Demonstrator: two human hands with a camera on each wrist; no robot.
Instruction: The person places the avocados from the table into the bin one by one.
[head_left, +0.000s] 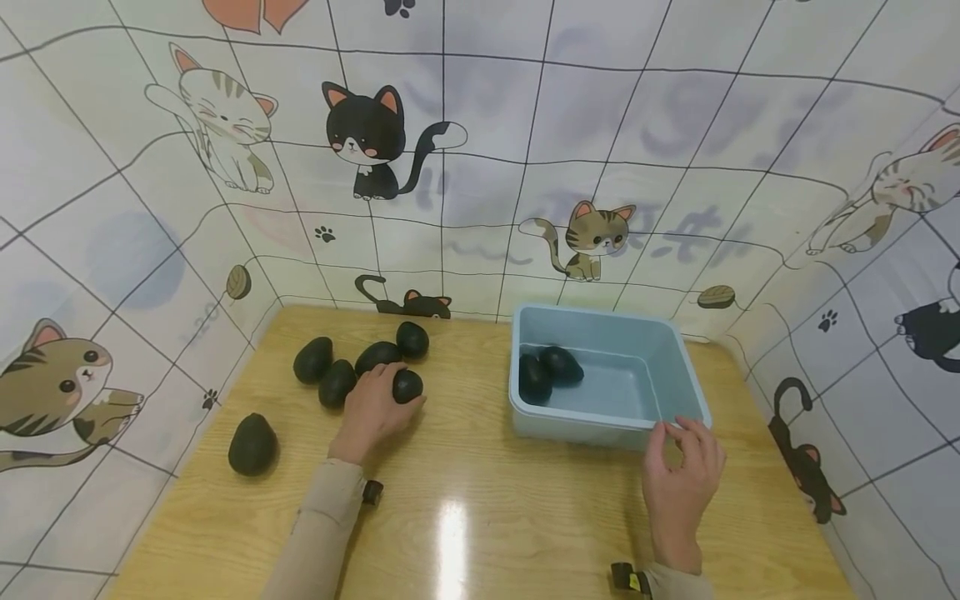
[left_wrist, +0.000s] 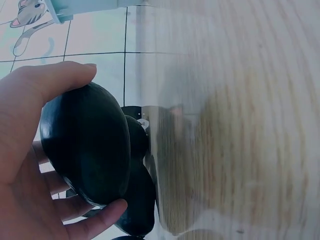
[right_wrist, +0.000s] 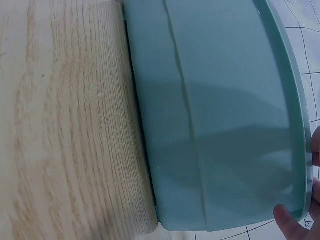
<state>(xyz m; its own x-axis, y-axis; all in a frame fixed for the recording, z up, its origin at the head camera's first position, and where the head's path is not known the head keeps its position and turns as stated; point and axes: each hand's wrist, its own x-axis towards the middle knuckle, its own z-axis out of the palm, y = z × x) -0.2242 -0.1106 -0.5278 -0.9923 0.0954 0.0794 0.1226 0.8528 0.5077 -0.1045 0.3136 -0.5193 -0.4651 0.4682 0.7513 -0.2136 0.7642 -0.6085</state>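
Note:
My left hand [head_left: 375, 414] grips a dark green avocado [head_left: 407, 387], its fingers and thumb curled round the fruit, as the left wrist view also shows with the held avocado [left_wrist: 86, 144]. Right beside it on the table lie several more avocados, among them one [head_left: 337, 384] touching the group and one [head_left: 412, 340] behind. A light blue plastic bin [head_left: 585, 430] stands to the right, holding two avocados [head_left: 561, 365] at its left end. My right hand [head_left: 684, 483] pinches the bin's front right rim between thumb and fingers; in the right wrist view its fingers [right_wrist: 290, 222] touch the bin's corner.
A lone avocado [head_left: 252, 445] lies at the table's left side, nearer to me. The wooden table [head_left: 480, 483] ends against tiled walls [head_left: 480, 167] with cartoon cats at the back and on both sides.

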